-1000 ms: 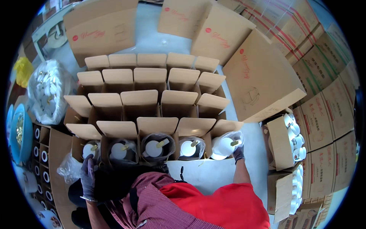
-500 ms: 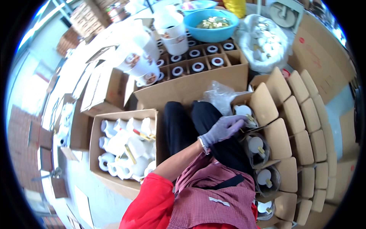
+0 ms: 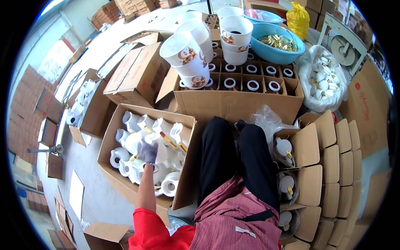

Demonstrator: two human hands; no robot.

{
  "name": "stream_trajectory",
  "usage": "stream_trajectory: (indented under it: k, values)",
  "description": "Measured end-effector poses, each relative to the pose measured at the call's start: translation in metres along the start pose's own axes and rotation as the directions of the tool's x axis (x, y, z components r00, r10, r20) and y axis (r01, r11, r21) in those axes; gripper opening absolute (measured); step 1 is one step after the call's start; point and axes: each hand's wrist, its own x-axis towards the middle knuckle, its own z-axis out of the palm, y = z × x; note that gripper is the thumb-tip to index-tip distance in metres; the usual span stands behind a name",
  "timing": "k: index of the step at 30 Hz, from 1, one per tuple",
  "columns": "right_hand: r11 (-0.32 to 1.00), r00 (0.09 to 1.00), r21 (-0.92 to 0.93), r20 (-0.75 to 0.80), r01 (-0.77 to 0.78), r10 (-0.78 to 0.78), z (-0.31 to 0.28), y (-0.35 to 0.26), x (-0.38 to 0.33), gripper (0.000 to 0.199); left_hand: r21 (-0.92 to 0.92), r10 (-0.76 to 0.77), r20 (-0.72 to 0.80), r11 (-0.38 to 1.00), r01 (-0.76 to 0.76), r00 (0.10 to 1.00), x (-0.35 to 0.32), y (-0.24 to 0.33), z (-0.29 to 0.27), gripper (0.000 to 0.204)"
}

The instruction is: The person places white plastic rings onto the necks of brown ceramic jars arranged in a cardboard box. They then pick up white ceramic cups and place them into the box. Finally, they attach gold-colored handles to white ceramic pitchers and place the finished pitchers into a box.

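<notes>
My left hand (image 3: 146,151), in a grey glove, is over an open carton (image 3: 189,168) to the left of my knees. Motion smears its fingers, so whether they grip anything cannot be made out. Around it lie several white jug-like vessels (image 3: 120,156) with round mouths, and some carry yellow strips, one of them partly red. A rounded white piece (image 3: 161,152) is right beside the fingers. My right hand is out of view. At my right, small open boxes hold round white-lidded items (image 3: 283,147) in clear plastic, with gold-coloured tags on top.
Ahead stands a divided carton (image 3: 237,104) of dark, white-rimmed items, with stacked white tubs (image 3: 235,37) on it. A blue basin (image 3: 266,52) holds gold-coloured pieces. Beside it sits a plastic bag of white lids (image 3: 323,83). Upright box flaps (image 3: 306,146) line my right side.
My left hand has swung from the small boxes on the right across to the carton of white vessels on the left. The whole view has shifted too.
</notes>
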Motion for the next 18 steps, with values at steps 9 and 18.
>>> stream_trajectory:
  k: [9, 18]
  values:
    - [0.462, 0.523, 0.4, -0.052, 0.792, -0.851, -0.236, -0.357, -0.126, 0.029, -0.847, 0.099, 0.356, 0.453, 0.276, 0.929, -0.044, 0.11, -0.208, 0.022]
    - [-0.157, 0.198, 0.861, -0.067, -0.484, -0.978, -0.187, -0.588, -0.222, 0.015, -0.942, 0.633, 0.332, 0.254, 0.217, 0.699, -0.11, 0.211, -0.174, 0.037]
